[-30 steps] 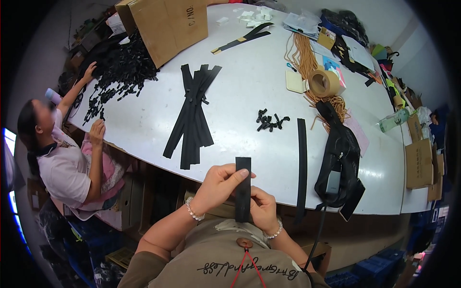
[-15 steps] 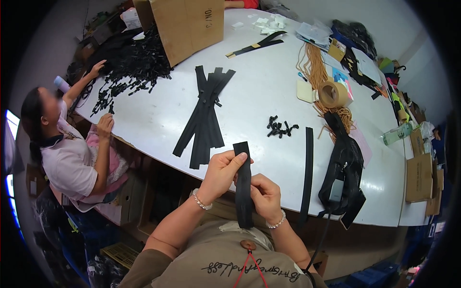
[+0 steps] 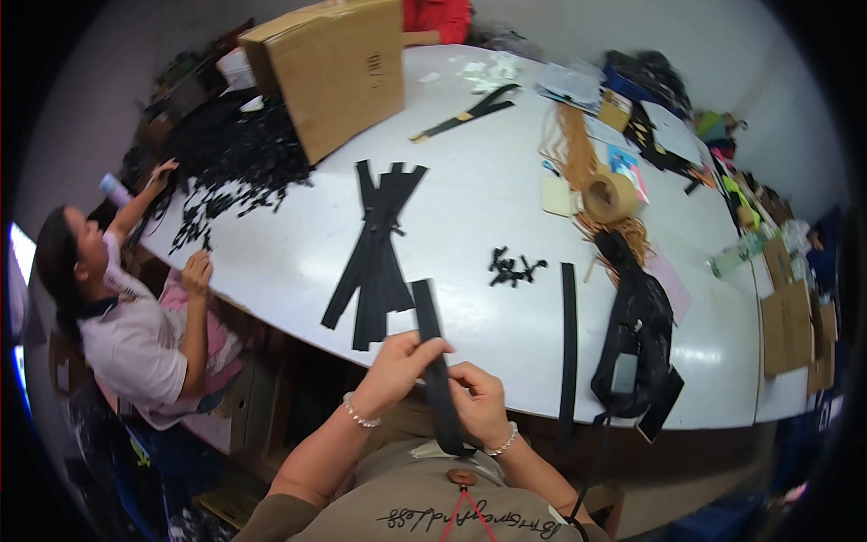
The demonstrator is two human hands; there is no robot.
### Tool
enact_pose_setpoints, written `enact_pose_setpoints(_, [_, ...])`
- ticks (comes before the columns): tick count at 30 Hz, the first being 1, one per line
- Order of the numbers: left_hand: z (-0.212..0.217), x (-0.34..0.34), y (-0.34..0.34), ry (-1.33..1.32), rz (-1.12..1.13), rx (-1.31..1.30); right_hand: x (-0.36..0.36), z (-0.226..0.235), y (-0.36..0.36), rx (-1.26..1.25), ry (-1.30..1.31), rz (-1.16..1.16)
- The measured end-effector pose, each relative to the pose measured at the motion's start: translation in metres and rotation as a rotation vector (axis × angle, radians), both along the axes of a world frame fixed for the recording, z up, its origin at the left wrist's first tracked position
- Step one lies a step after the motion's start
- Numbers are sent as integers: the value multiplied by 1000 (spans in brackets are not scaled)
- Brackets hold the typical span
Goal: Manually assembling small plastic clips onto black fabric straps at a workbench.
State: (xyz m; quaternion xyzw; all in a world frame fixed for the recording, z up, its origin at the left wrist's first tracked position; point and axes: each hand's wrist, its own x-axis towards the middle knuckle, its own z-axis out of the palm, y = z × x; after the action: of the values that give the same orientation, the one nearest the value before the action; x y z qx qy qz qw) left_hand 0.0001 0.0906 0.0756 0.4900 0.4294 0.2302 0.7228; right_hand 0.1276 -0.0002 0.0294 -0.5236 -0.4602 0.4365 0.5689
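Observation:
In front of my body, near the table's front edge, a black zipper (image 3: 441, 393) hangs lengthwise between my hands. My left hand (image 3: 399, 369) pinches it with the thumb on top, and the upper end sticks out beyond the thumb. Lower down, my right hand (image 3: 479, 402) has its fingers closed on the zipper's right edge. Past my left hand lies a crossed stack of black zippers (image 3: 381, 266), some with sliders showing. Several small black pieces (image 3: 515, 267) form a little heap right of centre. A single black strip (image 3: 567, 343) lies to their right.
A co-worker (image 3: 135, 316) sits at the left by a big black pile (image 3: 239, 163). A cardboard box (image 3: 339, 81) stands at the back, with a red sleeve (image 3: 438, 20) behind it. On the right are a tape roll (image 3: 610, 196), tan cords (image 3: 575, 144) and a black pouch (image 3: 632, 334).
My left hand has slid down the zipper, so more of its upper end shows. Both hands sit slightly lower and further left. The whole view has shifted a little.

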Motion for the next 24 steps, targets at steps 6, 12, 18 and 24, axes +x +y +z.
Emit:
enact_pose_setpoints(6, [33, -25, 82, 51, 237, 414, 29, 19, -12, -62, -173, -100])
enact_pose_setpoints(12, [29, -29, 207, 446, 147, 518, 71, 13, -25, 22, -468, -339])
enact_pose_setpoints(18, [-67, -50, 219, 774, 302, 1067, 109, -5, -12, -199, -1196, -744])
enact_pose_setpoints(24, [30, 16, 71, -52, 241, 844, 118, -15, -7, -441, -1253, -697])
